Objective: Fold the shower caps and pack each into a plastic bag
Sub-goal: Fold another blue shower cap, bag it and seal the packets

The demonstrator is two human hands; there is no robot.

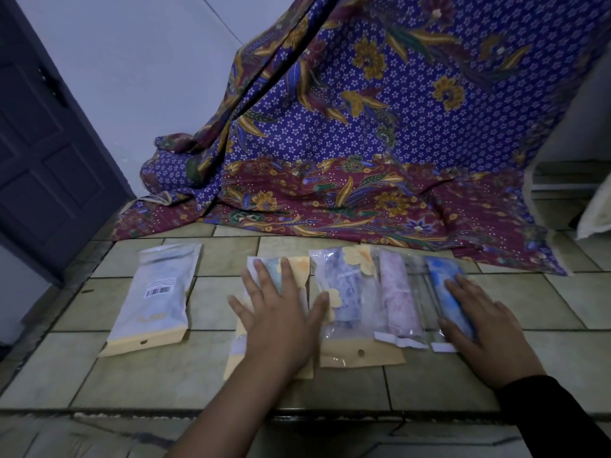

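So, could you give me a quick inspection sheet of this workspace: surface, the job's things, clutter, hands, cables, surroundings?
Surface: pale tiled surface, dimly lit.
Job's things: a row of five. The leftmost bag has a barcode label and lies apart from the rest. Then come the second bag, the third bag with purple inside, the fourth bag with pink inside, and the fifth bag with blue inside.
Clutter: nothing seen.
Hands: left hand lies flat on the second bag; right hand lies flat on the fifth bag. Fingers are straight.
Cables: nothing seen.
Surroundings: patterned cloth draped behind, dark door at left, white wall.
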